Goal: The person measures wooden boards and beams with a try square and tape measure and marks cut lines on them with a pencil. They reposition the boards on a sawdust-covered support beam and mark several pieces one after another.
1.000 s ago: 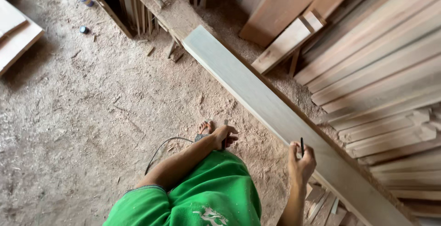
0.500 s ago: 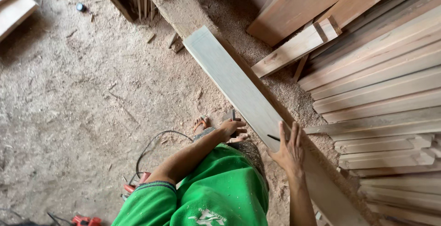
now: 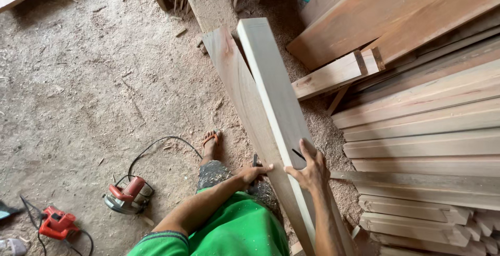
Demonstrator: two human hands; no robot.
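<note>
Left hand: the left hand (image 3: 253, 172) is reaching to the reddish plank (image 3: 245, 110), its fingers lying together and flat against the plank's near edge, gripping nothing that can be seen.
Right hand: the right hand (image 3: 311, 170) is pressing on the pale plank (image 3: 276, 100), fingers spread wide, with a thin dark pencil-like stick (image 3: 298, 154) showing at the fingertips; how it is held cannot be told.
Planks: the pale plank is running away from the fingers toward the top of the view, lying on the reddish plank, which is showing just left of both hands.
To the right of the fingers: a stack of boards (image 3: 432, 146) is crowding close, with a short block (image 3: 338, 73) resting across it.
To the left of the fingers: a bare foot (image 3: 211, 144) is standing on the sawdust floor (image 3: 78, 89); farther left a circular saw (image 3: 127, 196) and a red power tool (image 3: 56, 223) are lying with their cords.
Beyond the fingers: a dusty bench (image 3: 208, 1) is standing past the plank ends.
Change: half a second ago only one pale face was showing; now the reddish plank is showing beside it, and the right hand is lying flatter, farther onto the wood.
</note>
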